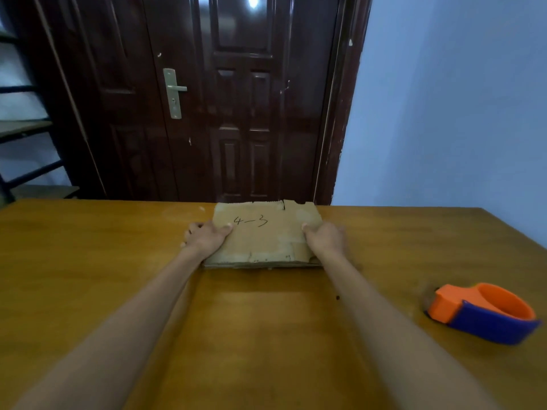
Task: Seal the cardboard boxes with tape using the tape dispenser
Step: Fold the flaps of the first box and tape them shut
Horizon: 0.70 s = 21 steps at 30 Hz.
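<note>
- Near right on the wooden tabletop (pixel 88 261), an orange and blue tape dispenser (pixel 482 312) lies well apart from both hands
- Two bare forearms reach from the near edge toward the far middle
- A flattened cardboard box (pixel 266 241) marked "4-3" lies flat near the far edge, between the hands
- The left hand (pixel 204 236) grips its left edge, thumb on top
- The right hand (pixel 325 238) grips its right edge, thumb on top
- Beyond the tabletop stands a dark door (pixel 207 99), with a blue wall (pixel 444 113) to its right
</note>
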{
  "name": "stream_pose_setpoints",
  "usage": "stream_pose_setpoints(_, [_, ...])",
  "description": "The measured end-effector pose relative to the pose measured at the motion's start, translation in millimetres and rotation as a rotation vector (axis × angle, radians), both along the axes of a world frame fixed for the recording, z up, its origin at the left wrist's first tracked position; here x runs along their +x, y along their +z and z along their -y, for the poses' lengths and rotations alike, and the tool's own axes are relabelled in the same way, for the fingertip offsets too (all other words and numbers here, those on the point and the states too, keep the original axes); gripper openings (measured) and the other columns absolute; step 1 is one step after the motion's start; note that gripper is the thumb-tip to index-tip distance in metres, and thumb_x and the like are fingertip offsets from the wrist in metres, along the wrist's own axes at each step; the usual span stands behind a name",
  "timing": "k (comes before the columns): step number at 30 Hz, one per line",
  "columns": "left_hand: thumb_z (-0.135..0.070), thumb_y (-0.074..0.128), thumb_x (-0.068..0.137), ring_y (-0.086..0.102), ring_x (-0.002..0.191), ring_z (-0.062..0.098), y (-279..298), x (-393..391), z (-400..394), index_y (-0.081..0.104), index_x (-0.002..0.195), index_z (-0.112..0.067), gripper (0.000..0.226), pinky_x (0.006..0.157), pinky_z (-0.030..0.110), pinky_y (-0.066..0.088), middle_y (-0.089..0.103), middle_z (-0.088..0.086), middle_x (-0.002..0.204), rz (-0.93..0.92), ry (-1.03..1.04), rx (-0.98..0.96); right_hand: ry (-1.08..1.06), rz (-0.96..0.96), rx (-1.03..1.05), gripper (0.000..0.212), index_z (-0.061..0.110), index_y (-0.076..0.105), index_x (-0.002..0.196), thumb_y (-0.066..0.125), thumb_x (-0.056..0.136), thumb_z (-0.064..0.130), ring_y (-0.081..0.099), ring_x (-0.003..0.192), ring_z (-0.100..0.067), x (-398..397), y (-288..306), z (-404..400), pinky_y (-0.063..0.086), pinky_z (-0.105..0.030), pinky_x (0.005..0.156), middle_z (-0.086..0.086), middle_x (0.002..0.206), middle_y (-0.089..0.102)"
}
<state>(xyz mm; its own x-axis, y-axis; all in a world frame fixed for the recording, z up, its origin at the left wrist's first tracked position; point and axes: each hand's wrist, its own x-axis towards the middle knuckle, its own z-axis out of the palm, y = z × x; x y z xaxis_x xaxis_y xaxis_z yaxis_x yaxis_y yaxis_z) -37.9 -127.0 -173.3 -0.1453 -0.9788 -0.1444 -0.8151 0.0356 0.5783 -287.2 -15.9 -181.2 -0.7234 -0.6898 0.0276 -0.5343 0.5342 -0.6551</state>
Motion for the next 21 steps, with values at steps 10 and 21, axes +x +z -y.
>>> stream_pose_setpoints(10, [-0.086,0.028,0.093,0.013,0.158,0.038,11,5,-43,0.027,0.166,-0.025,0.095,0.124,0.061,0.017,0.012,0.008,0.175,0.019,-0.023,-0.295,0.090,0.030,-0.167,0.064,0.017,0.044,0.151,0.061,0.098,0.050,0.040,0.145,-0.034,16,21,-22,0.041,-0.052,0.118,-0.013,0.153,0.046])
stream_pose_setpoints(21, [-0.043,0.072,0.093,0.052,0.116,-0.023,34,32,-173,0.027,0.161,-0.047,0.081,0.077,0.006,0.053,0.052,-0.026,0.143,-0.879,-0.291,-0.291,0.296,0.562,-0.690,0.076,0.038,0.039,0.150,0.038,0.091,0.085,0.057,0.127,-0.011,67,75,-159,0.049,-0.043,0.107,0.015,0.137,0.058])
